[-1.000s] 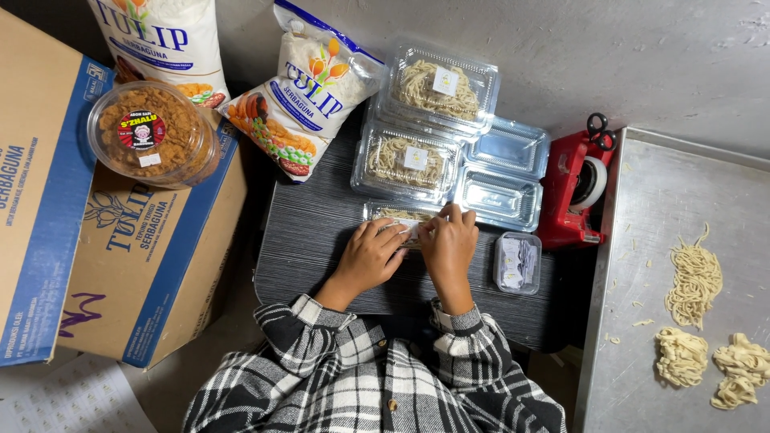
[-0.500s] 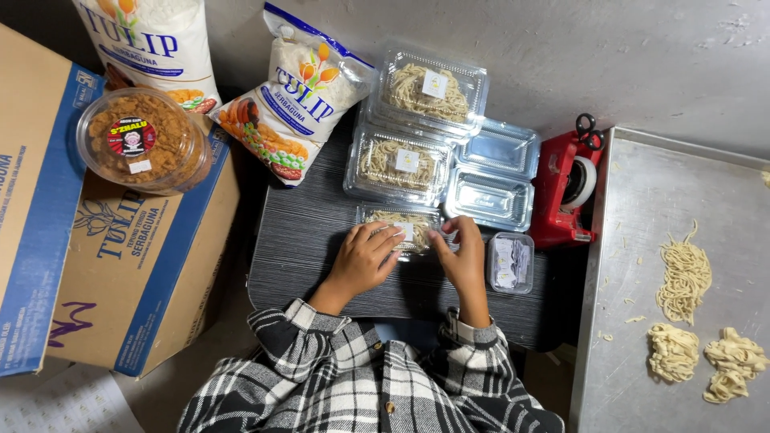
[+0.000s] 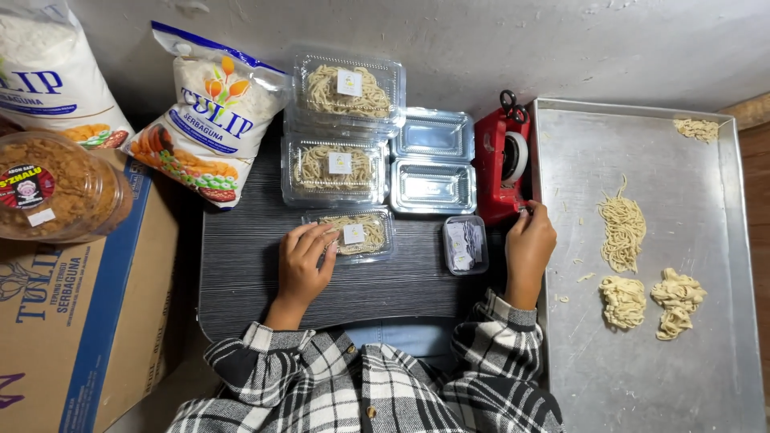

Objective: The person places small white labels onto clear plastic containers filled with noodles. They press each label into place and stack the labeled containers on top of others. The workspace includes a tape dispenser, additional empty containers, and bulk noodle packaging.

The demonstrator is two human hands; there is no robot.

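Observation:
My left hand [image 3: 305, 262] rests on the left end of a small clear container of noodles [image 3: 358, 234] with a white sticker on its lid, holding it on the dark ribbed table [image 3: 241, 273]. My right hand [image 3: 529, 243] has reached right to the red tape dispenser [image 3: 502, 164], fingers pinched at its front edge, apparently on the tape end. Two more closed noodle containers [image 3: 335, 168] lie stacked behind the small one. Two empty clear containers [image 3: 433, 186] sit beside them.
A small clear box of stickers [image 3: 464, 244] lies between my hands. A metal tray [image 3: 642, 337] at right holds several noodle bundles [image 3: 622, 232]. Two flour bags [image 3: 208, 128], a plastic jar of brown crumbs [image 3: 56, 188] and a cardboard box [image 3: 80, 321] stand at left.
My right hand has left the small container and moved right to the tape dispenser. My left hand stays on the container.

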